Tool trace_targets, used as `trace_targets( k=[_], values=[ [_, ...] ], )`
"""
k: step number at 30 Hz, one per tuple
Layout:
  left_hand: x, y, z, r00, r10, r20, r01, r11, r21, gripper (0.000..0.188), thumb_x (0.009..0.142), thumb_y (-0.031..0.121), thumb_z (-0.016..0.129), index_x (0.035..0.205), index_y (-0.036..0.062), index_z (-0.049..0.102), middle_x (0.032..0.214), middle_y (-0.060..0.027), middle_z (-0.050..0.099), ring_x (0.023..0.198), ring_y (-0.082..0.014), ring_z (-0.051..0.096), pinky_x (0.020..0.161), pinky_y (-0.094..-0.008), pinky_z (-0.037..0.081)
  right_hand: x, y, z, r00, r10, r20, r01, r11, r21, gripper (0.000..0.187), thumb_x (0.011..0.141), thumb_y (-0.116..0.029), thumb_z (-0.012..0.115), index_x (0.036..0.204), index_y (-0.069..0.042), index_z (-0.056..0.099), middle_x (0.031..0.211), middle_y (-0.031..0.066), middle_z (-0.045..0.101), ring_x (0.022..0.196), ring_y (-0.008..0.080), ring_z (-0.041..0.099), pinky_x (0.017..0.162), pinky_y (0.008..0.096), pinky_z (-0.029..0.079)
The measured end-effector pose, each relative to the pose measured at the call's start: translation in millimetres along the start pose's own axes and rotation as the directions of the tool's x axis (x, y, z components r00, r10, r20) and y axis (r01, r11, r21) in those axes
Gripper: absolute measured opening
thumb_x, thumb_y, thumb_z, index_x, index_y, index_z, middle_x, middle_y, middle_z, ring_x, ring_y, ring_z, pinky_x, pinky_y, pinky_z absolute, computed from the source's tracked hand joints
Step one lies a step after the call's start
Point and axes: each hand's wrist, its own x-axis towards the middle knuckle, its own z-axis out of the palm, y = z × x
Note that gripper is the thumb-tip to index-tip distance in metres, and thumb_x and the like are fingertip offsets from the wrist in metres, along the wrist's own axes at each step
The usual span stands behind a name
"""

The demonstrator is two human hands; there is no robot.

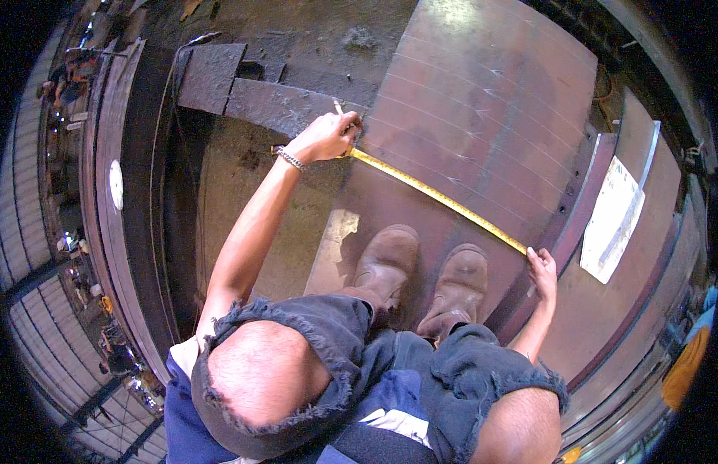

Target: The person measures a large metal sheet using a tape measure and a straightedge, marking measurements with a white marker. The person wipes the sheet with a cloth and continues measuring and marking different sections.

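Note:
A yellow tape measure (440, 199) runs taut, slanting across a reddish-brown metal plate (421, 116). My left hand (325, 138) is closed at the tape's upper left end, by the plate's left edge. Between its fingers a thin whitish stick (338, 107), perhaps chalk, points upward; the tape case is mostly hidden by the hand. At the other end, my right hand (542, 271) pinches the tape near the plate's right edge. Several pale parallel lines and small marks cross the plate beyond the tape.
My brown boots (388, 259) stand on the plate, just on the near side of the tape. A dark steel strip (278, 104) lies to the left on dirty ground. Long beams (142, 209) run along the left. A white sheet (613, 220) rests on metal at the right.

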Motion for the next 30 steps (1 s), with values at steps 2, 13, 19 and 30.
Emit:
trace_targets(
  k=[2, 13, 19, 30],
  values=[
    [-2, -4, -1, 1.000, -0.004, 0.010, 0.004, 1.000, -0.013, 0.024, 0.091, 0.020, 0.054, 0.105, 0.0033, 0.064, 0.088, -0.0232, 0.069, 0.085, -0.0421, 0.066, 0.074, -0.0500, 0.051, 3, 5, -3, 1.000, -0.003, 0.014, 0.003, 1.000, 0.005, 0.033, 0.088, -0.034, 0.075, 0.089, -0.013, 0.050, 0.066, -0.0083, 0.047, 0.052, 0.0028, 0.038, 0.045, 0.0229, 0.026],
    [-1, 29, -33, 0.965, -0.039, 0.259, 0.031, 0.999, 0.035, 0.038, 0.075, 0.038, 0.079, 0.082, 0.0011, 0.072, 0.067, -0.0096, 0.068, 0.062, -0.0188, 0.064, 0.062, -0.0339, 0.051, 2, 6, 1, 0.999, -0.009, -0.048, 0.009, 1.000, -0.009, 0.031, 0.089, -0.035, 0.074, 0.086, -0.014, 0.050, 0.063, -0.0103, 0.042, 0.048, 0.0009, 0.033, 0.042, 0.0211, 0.022],
    [3, 18, -27, 0.954, 0.001, 0.299, -0.009, 1.000, 0.026, 0.037, 0.076, 0.040, 0.078, 0.082, 0.0044, 0.074, 0.063, -0.0119, 0.063, 0.058, -0.0221, 0.059, 0.059, -0.0381, 0.046, 1, 1, 0, 1.000, -0.002, -0.008, 0.002, 1.000, 0.029, 0.032, 0.087, -0.034, 0.075, 0.090, -0.009, 0.055, 0.073, -0.0044, 0.057, 0.061, 0.0049, 0.044, 0.053, 0.0241, 0.033],
    [-1, 18, -17, 0.952, -0.072, 0.298, 0.054, 0.996, 0.066, 0.037, 0.075, 0.039, 0.080, 0.078, 0.0030, 0.072, 0.063, -0.0117, 0.065, 0.060, -0.0238, 0.063, 0.059, -0.0375, 0.048, -4, -6, 0, 1.000, -0.003, 0.017, 0.003, 1.000, 0.026, 0.030, 0.089, -0.032, 0.074, 0.090, -0.010, 0.053, 0.066, -0.0065, 0.050, 0.052, 0.0021, 0.039, 0.044, 0.0217, 0.025]
  ],
)
